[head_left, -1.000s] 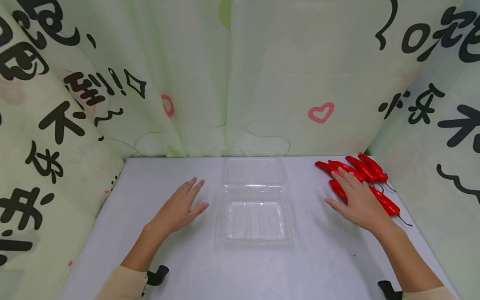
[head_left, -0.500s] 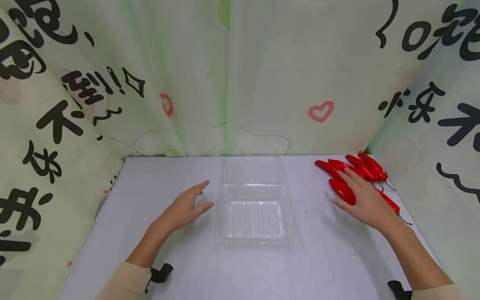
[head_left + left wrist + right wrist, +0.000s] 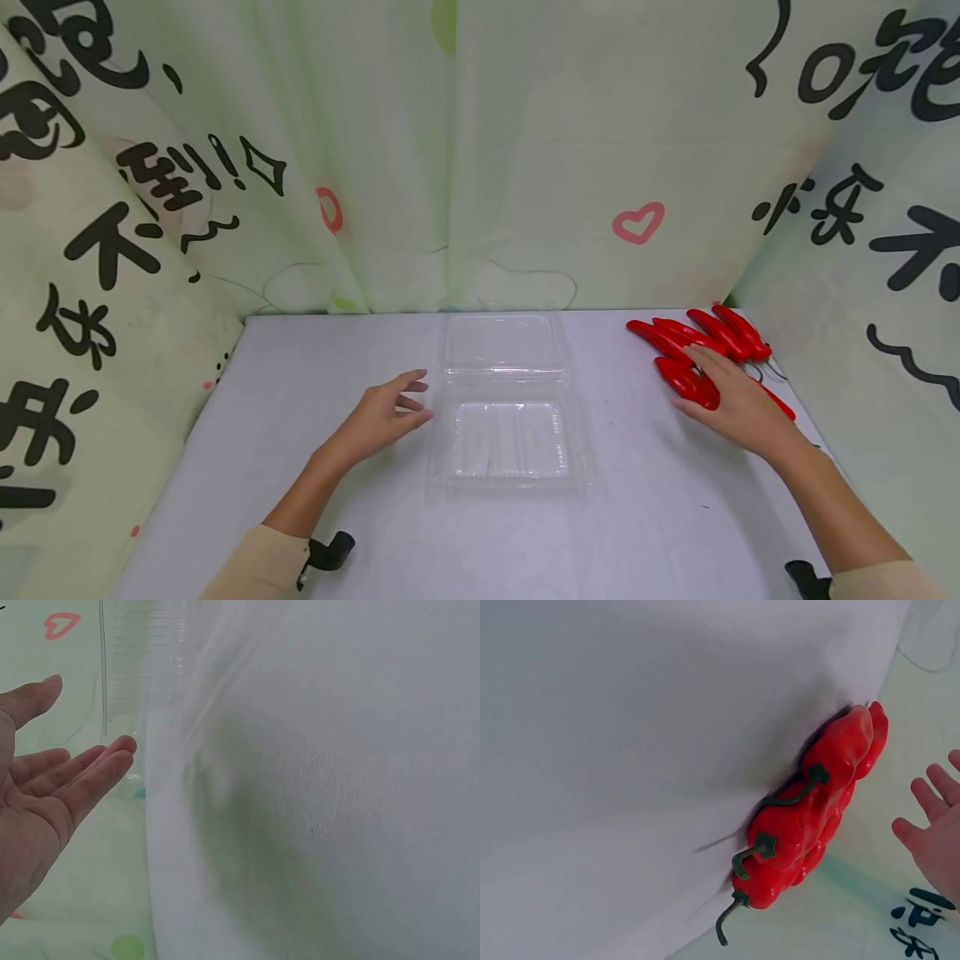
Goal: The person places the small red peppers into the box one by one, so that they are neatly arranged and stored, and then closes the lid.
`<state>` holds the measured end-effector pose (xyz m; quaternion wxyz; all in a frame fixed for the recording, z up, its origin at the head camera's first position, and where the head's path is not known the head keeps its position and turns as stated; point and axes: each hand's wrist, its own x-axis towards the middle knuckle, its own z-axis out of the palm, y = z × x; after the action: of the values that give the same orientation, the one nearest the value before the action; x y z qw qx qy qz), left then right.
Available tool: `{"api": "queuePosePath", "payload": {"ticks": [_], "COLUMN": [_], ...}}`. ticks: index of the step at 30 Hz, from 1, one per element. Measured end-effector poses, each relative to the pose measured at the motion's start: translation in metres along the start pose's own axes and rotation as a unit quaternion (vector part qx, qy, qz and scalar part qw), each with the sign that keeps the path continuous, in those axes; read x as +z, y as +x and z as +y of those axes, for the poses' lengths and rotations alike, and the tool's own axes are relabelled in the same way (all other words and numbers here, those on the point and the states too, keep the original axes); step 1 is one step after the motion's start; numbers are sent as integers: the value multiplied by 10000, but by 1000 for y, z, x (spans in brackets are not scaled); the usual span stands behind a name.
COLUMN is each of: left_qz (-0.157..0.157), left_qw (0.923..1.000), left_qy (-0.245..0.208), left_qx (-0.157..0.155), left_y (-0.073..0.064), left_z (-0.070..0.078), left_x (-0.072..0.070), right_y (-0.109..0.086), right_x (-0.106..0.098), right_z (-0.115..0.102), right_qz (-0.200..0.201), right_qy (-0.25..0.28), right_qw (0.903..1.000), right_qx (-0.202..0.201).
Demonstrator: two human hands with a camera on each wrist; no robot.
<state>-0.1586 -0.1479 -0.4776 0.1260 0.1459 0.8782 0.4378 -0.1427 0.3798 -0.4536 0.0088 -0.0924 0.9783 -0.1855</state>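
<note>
Several red chili peppers (image 3: 718, 335) with dark green stems lie in a group at the table's back right corner. My right hand (image 3: 738, 408) is over the nearer ones, its thumb close to the front chili pepper (image 3: 684, 382); part of the group is hidden beneath it. In the right wrist view, the fingers of the right hand (image 3: 941, 836) are spread, apart from the peppers (image 3: 840, 746). A clear plastic clamshell box (image 3: 512, 482) lies with its lid folded back at the table's middle. Just left of it hovers my left hand (image 3: 384, 419), fingers loosely bent and holding nothing.
A white table (image 3: 300, 350) carries everything. Pale green curtains (image 3: 525, 167) with black writing and pink hearts hang along its back and both sides, close behind the peppers. A black strap mount (image 3: 330, 552) sits at the left wrist.
The left hand has moved right, toward the clear box, and its fingers have bent a little. My right hand has shifted slightly right and nearer, uncovering more of the front pepper.
</note>
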Motion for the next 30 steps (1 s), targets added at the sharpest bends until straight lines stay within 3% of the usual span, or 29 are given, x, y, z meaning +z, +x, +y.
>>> {"api": "queuePosePath", "payload": {"ticks": [8, 15, 23, 30], "left_qz": [29, -254, -395, -561], "left_qw": [9981, 9860, 9788, 9742], "left_qy": [-571, -1473, -1727, -1944], "left_qx": [-230, -739, -1031, -999], "left_y": [4, 9, 10, 10], "left_z": [1, 3, 2, 0], "left_x": [4, 9, 13, 15], "right_y": [0, 5, 9, 10], "right_x": [3, 8, 15, 22], "right_z": [12, 17, 22, 24], "right_qz": [-83, -162, -272, -238], "right_qy": [303, 330, 158, 57], "right_qw": [9994, 9991, 9986, 9986], "right_qx": [129, 234, 420, 464]}}
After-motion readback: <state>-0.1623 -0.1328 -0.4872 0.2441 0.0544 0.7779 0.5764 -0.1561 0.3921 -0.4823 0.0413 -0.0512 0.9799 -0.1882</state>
